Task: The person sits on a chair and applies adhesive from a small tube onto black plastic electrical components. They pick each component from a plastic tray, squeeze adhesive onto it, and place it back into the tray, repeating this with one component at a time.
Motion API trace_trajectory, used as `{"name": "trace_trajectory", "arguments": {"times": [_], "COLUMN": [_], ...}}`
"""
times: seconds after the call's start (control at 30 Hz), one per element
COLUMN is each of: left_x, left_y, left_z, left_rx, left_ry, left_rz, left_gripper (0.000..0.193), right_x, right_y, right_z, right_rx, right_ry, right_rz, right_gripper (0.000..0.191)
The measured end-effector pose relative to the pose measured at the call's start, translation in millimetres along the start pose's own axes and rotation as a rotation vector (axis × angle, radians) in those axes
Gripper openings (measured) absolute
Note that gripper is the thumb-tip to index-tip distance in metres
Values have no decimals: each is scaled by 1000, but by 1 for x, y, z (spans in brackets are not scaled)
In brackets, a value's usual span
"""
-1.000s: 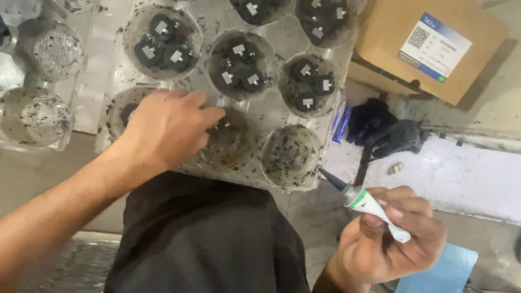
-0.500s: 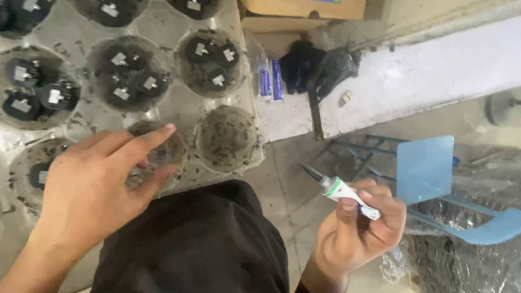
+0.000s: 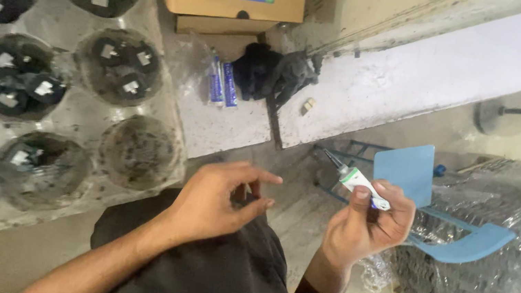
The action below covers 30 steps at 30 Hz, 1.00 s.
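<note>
Right hand (image 3: 366, 229): gripping small white tube with black nozzle (image 3: 356, 180), nozzle up-left.
Left hand (image 3: 221, 197): loosely curled, pinching something small, unclear, just left of tube.

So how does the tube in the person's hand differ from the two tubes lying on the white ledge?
The tube in the right hand is white with a dark nozzle, held tilted in the air. The two tubes on the ledge are blue and white, lying flat side by side, untouched. All three are small and slim.
</note>
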State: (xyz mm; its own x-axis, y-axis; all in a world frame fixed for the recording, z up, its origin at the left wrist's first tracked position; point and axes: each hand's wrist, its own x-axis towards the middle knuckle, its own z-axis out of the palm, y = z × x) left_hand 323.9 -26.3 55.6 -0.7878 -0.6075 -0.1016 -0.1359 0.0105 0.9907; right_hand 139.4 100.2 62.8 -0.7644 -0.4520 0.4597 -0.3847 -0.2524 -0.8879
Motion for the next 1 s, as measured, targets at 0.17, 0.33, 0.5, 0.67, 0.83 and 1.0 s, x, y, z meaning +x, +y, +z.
{"name": "trace_trajectory", "arguments": {"times": [0.17,0.33,0.5,0.67,0.83,1.0], "left_x": [96,173,235,256,240,221], "left_y": [-28,-38,-34,-35,-36,-50], "left_z": [47,48,36,43,54,58], "left_rx": [-179,187,467,572,520,-285], "left_ry": [304,587,538,441,692,668], "left_rz": [-94,-29,-124,-210,-111,-374], "left_gripper": [26,15,38,29,20,15], "right_x": [59,90,113,126,130,126], "right_y": [62,114,151,183,191,190], "right_z": [-37,-48,-40,-10,18,31], "right_rx": [38,55,-10,-8,135,150], "right_ry": [-55,-221,-294,-328,-276,-325], "right_rz": [187,334,409,506,692,758], "right_gripper": [20,20,16,16,15,16]}}
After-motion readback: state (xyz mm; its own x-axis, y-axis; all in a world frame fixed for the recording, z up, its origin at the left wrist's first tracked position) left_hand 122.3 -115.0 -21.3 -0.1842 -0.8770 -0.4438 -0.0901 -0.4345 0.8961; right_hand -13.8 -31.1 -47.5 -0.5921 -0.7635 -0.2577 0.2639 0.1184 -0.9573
